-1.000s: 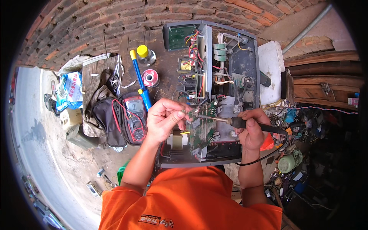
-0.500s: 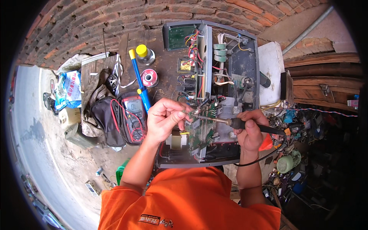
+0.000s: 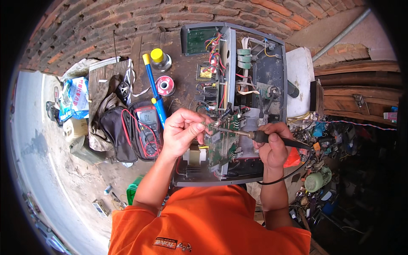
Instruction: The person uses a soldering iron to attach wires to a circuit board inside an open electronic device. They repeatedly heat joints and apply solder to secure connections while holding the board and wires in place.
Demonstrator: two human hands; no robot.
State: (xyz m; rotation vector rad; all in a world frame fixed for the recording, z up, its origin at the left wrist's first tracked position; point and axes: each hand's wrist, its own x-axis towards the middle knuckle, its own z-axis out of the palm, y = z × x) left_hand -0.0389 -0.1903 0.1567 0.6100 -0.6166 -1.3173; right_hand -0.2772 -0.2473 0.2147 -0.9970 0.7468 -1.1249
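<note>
Head view: right hand holds a soldering iron with a black handle and a slim metal barrel, thumb on one side of the handle, fingers curled round the other. Barrel points left across the upper part of a green circuit board; whether the tip touches anything cannot be told. Black cord loops down past the right wrist.

Left hand: thumb and index finger narrowed nearly together near the iron's tip, at the board's left side. Whether they pinch a small part or the board's edge cannot be told.

Board location: near end of an opened grey metal chassis, between the two hands. Farther inside: stacked pale-green ring cores.

Chassis rests on a worn brown wooden tabletop. Left of it: red-and-white solder spool beside a long blue tool with yellow ends, a clear jar with a yellow cap, and a red-and-black multimeter in an open dark case.
</note>
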